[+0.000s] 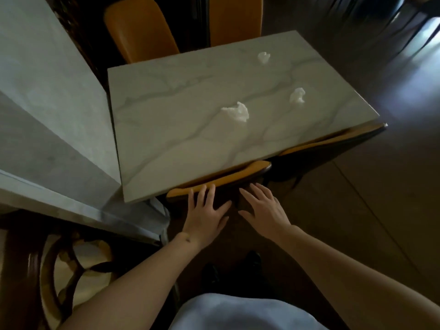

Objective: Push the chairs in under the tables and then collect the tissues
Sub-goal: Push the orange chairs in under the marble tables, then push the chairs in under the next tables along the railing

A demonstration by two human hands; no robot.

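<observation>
Marble bench (181, 129) carries three crumpled tissues (237, 112). Left hand (206, 214) and right hand (266, 210), grip wide and holding nothing, fingers spread flat against orange chair (221, 181) back tucked under bench edge.

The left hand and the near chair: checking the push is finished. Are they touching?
Touching. The head view shows the left hand with fingertips resting on the near chair back's orange top edge.

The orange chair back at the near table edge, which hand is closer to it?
Left. The left hand has its fingertips on the orange chair back, while the right hand is spread open just below its right part, apparently not touching.
</observation>
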